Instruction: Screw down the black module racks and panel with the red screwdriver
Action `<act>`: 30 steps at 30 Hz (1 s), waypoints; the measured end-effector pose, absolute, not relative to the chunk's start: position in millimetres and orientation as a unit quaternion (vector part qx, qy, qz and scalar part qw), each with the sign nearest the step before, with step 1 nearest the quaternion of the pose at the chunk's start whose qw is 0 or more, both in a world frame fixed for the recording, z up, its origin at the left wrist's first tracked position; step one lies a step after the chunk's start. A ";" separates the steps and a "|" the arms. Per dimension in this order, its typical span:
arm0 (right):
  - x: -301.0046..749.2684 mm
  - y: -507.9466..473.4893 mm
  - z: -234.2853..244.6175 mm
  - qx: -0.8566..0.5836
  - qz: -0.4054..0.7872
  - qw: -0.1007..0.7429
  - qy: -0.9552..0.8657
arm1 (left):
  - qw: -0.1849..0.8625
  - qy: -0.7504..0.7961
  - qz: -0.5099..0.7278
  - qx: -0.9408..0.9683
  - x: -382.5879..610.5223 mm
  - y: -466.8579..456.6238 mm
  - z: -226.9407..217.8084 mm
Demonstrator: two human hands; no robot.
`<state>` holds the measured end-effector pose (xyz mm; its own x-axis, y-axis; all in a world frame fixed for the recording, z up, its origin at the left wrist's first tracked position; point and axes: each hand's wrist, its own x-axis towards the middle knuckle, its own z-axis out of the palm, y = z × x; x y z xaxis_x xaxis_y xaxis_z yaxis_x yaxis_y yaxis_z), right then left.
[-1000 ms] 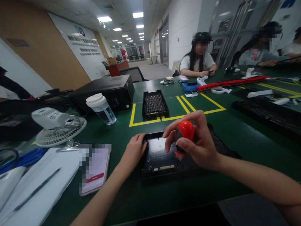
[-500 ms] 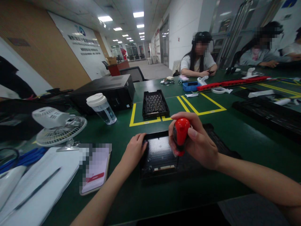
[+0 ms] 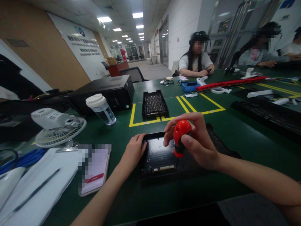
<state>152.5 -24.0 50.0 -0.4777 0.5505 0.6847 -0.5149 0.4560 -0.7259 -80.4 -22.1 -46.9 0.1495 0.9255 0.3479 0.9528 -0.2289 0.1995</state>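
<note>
A red-and-black screwdriver points downward over a shallow black casing, gripped between the right hand's thumb and curled fingers; whether its tip touches is unclear. The left hand, apart from the right, rests on the casing's left edge. Left of that hand, on the green bench, lies a phone; beyond both hands sits a smaller black tray.

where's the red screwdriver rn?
Head view, just right of centre: the red screwdriver is in the right hand, shaft pointing down over the black casing.
</note>
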 end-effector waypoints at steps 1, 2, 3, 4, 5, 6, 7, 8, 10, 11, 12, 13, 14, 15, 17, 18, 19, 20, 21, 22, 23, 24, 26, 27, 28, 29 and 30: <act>151.9 -23.4 50.3 -0.010 0.514 0.514 -0.687 | 0.033 -0.619 -0.203 -0.758 -80.5 -22.1 -46.8; 151.4 -22.9 50.5 -0.010 0.508 0.516 -0.690 | 0.032 -0.619 -0.205 -0.758 -80.6 -22.0 -46.8; 151.0 -22.5 50.8 -0.012 0.505 0.515 -0.692 | 0.031 -0.618 -0.207 -0.758 -80.7 -21.8 -47.0; 150.7 -22.3 51.0 -0.011 0.503 0.517 -0.693 | 0.031 -0.617 -0.208 -0.758 -80.9 -21.6 -47.2; 150.3 -22.2 51.2 -0.009 0.503 0.517 -0.693 | 0.030 -0.617 -0.208 -0.759 -81.0 -21.5 -47.3; 150.0 -22.2 51.4 -0.004 0.503 0.518 -0.692 | 0.029 -0.617 -0.208 -0.759 -81.0 -21.4 -47.4; 149.5 -22.4 51.5 0.003 0.505 0.519 -0.690 | 0.029 -0.617 -0.207 -0.759 -80.9 -21.4 -47.3; 148.9 -22.6 51.5 0.011 0.507 0.519 -0.688 | 0.028 -0.618 -0.206 -0.758 -80.7 -21.5 -47.0; 147.8 -23.0 51.1 0.018 0.513 0.519 -0.684 | 0.027 -0.620 -0.204 -0.757 -80.0 -21.9 -46.1; 147.3 -23.1 50.7 0.017 0.514 0.518 -0.684 | 0.027 -0.622 -0.202 -0.756 -79.7 -22.1 -45.7; 147.0 -23.2 50.2 0.013 0.513 0.518 -0.684 | 0.028 -0.623 -0.201 -0.755 -79.5 -22.3 -45.3; 146.7 -23.2 49.6 0.007 0.511 0.517 -0.686 | 0.029 -0.624 -0.200 -0.755 -79.3 -22.4 -45.2; 146.6 -23.1 49.0 0.001 0.509 0.518 -0.688 | 0.031 -0.624 -0.201 -0.755 -79.4 -22.5 -45.2; 146.5 -23.0 48.3 -0.004 0.506 0.519 -0.689 | 0.033 -0.623 -0.203 -0.755 -79.5 -22.5 -45.4; 146.1 -22.8 47.1 -0.011 0.507 0.521 -0.686 | 0.034 -0.619 -0.207 -0.757 -80.1 -22.4 -46.2; 145.7 -22.7 46.5 -0.015 0.511 0.522 -0.683 | 0.034 -0.618 -0.208 -0.758 -80.5 -22.3 -46.7; 145.4 -22.6 46.0 -0.019 0.514 0.522 -0.681 | 0.034 -0.617 -0.209 -0.758 -80.9 -22.2 -47.1; 145.0 -22.5 45.4 -0.021 0.516 0.523 -0.678 | 0.035 -0.616 -0.210 -0.758 -81.1 -22.2 -47.4; 144.7 -22.4 44.9 -0.022 0.516 0.524 -0.677 | 0.036 -0.616 -0.211 -0.758 -81.3 -22.1 -47.7; 144.6 -22.3 44.5 -0.022 0.515 0.526 -0.677 | 0.036 -0.616 -0.210 -0.758 -81.4 -21.9 -48.0; 144.8 -22.3 44.1 -0.020 0.512 0.526 -0.679 | 0.035 -0.617 -0.209 -0.758 -81.5 -21.8 -48.1; 145.2 -22.4 43.9 -0.023 0.510 0.525 -0.681 | 0.035 -0.618 -0.208 -0.758 -81.4 -21.7 -48.2; 146.6 -23.0 44.3 -0.035 0.509 0.518 -0.687 | 0.034 -0.619 -0.208 -0.757 -81.2 -21.5 -48.1; 147.4 -23.4 44.7 -0.042 0.514 0.511 -0.688 | 0.033 -0.618 -0.209 -0.757 -81.1 -21.6 -47.9; 148.1 -23.7 45.4 -0.045 0.523 0.504 -0.686 | 0.032 -0.617 -0.209 -0.758 -80.9 -21.8 -47.5; 148.7 -23.9 46.1 -0.045 0.535 0.497 -0.682 | 0.032 -0.617 -0.210 -0.758 -80.7 -22.0 -47.0; 149.1 -24.0 46.8 -0.042 0.549 0.492 -0.675 | 0.031 -0.617 -0.211 -0.757 -80.6 -22.3 -46.5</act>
<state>149.1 -24.0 46.8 -0.5131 0.5963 0.6174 -0.4831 0.3939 -0.7820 -80.6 -22.3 -46.5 0.1487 0.9219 0.3579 0.9482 -0.2356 0.2131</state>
